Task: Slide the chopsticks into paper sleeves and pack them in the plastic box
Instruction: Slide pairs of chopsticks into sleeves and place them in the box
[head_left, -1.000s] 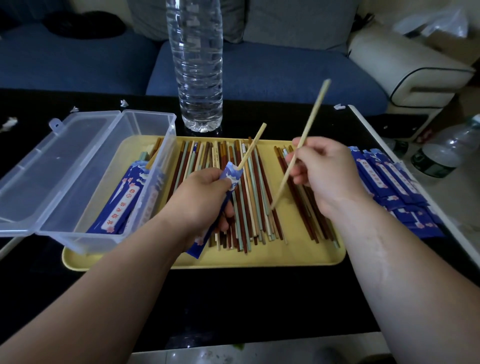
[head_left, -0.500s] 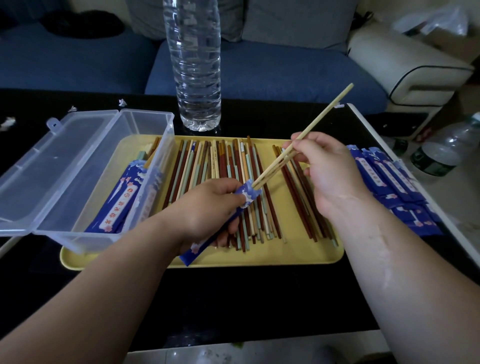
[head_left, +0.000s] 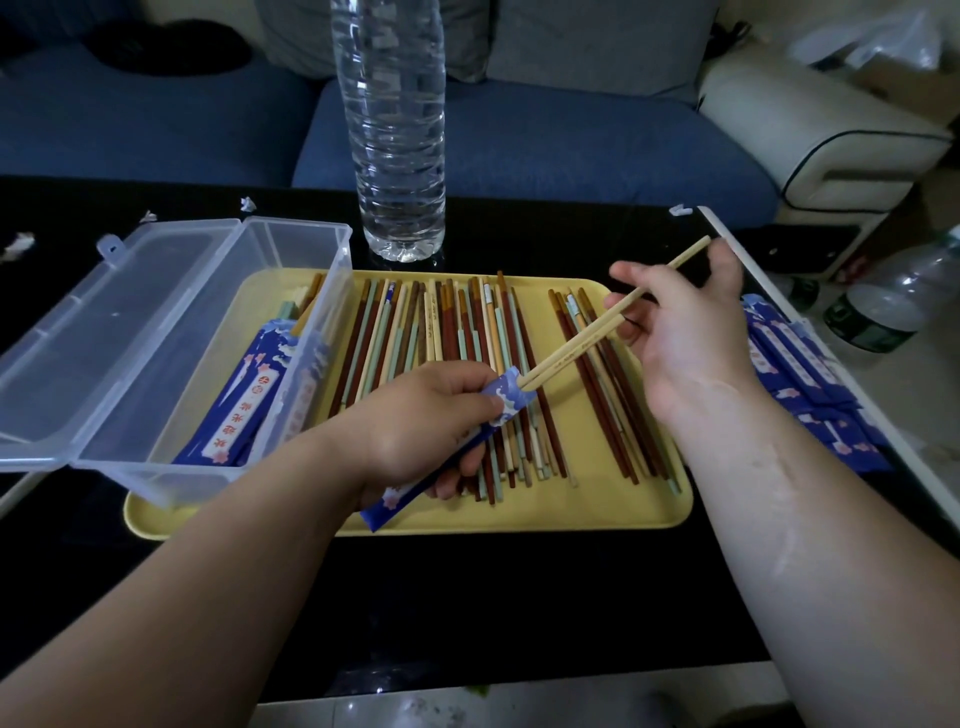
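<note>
My left hand (head_left: 421, 421) grips a blue paper sleeve (head_left: 498, 405) over the yellow tray (head_left: 613, 514). A pair of pale chopsticks (head_left: 576, 351) pokes tip-first into the sleeve's open end. My right hand (head_left: 680, 332) pinches the pair near its upper part, and the top ends stick out past the thumb. Several loose chopsticks (head_left: 452, 364) in brown, green and cream lie side by side on the tray. The clear plastic box (head_left: 291, 364) stands open on the tray's left end, with sleeved pairs (head_left: 249, 400) inside.
A tall water bottle (head_left: 397, 130) stands just behind the tray. A stack of empty blue sleeves (head_left: 810, 384) lies right of the tray near the table's white edge. The box lid (head_left: 93, 332) hangs open to the left. A blue sofa sits behind the black table.
The right hand brought the second chopstick down beside the first and pushed both into the sleeve's mouth. The pair now lies flatter and deeper in the sleeve.
</note>
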